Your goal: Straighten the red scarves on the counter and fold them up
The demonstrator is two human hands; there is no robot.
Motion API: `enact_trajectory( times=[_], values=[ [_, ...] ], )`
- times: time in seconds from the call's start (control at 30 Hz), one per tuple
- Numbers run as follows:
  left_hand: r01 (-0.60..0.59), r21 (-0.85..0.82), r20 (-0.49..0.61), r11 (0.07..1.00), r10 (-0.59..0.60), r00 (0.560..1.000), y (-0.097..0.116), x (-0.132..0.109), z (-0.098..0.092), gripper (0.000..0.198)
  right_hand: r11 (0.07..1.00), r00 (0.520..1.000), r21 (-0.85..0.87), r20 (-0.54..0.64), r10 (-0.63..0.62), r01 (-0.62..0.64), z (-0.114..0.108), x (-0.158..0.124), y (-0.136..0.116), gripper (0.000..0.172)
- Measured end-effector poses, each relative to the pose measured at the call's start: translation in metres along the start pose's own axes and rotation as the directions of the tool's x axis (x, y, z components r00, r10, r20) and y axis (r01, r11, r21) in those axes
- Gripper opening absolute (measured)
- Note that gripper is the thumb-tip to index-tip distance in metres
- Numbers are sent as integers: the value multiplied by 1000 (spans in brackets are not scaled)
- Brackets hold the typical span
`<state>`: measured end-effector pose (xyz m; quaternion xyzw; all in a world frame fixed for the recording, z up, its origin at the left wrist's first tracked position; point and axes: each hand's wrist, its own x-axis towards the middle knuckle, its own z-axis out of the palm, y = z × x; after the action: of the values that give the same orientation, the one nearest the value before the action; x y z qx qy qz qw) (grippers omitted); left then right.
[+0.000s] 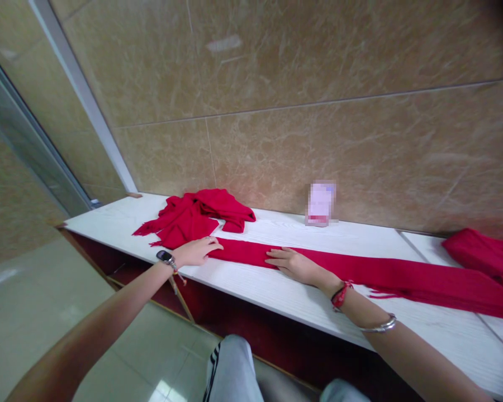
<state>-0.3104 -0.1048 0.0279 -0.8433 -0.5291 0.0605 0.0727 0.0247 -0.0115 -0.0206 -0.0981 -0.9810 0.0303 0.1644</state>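
A long red scarf (369,271) lies flattened in a narrow strip along the white countertop, with some fringe poking out at its front edge. At the strip's left end rests my left hand (198,250), its fingers stretched out over the cloth. My right hand (295,264) lies flat on the scarf a little farther right, fingers spread. Neither hand grips anything. Just behind my left hand is a crumpled red scarf (205,209) with fringed ends. At the far right, more bunched red cloth (482,254) touches the strip; whether it is a separate piece I cannot tell.
The white countertop (285,301) runs along a tan tiled wall (276,151), above dark red open compartments (230,312). A phone-like upright object (321,204), blurred out, leans against the wall. My knees (235,365) are close to the counter's front edge.
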Motion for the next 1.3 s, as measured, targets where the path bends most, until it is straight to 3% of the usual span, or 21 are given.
enact_trajectory(
  times=[0.1,0.2,0.27,0.4,0.57,0.73,0.83,1.07,1.3],
  values=[
    [-143,-153,-74,978,132,988,29,21,-9,45,1000,1000,31,14,-2,2,0,0,0,38],
    [-127,-218,-168,968,91,982,53,50,-3,40,999,999,48,51,3,-6,1,-1,1,40],
    [-133,-227,-156,965,98,983,61,64,9,41,998,997,49,80,23,-27,1,-1,2,40],
    [-144,-211,-93,967,127,988,60,69,28,44,997,990,48,132,54,-61,-1,-2,2,41],
    [-109,-200,-42,974,103,994,60,62,24,46,995,989,77,136,51,-62,-3,-2,0,39],
    [-117,-186,-140,975,92,986,80,78,19,48,993,991,91,118,58,-69,-2,-1,0,41],
    [-107,-204,-130,973,81,988,88,86,24,47,993,989,74,120,84,-93,-1,-2,0,45],
    [-78,-178,-148,981,52,988,88,86,31,46,990,973,-29,180,142,-139,-1,-2,-5,46],
    [-65,-171,-160,983,38,986,87,87,32,49,986,968,36,204,149,-160,-13,-18,-5,46]
  ],
)
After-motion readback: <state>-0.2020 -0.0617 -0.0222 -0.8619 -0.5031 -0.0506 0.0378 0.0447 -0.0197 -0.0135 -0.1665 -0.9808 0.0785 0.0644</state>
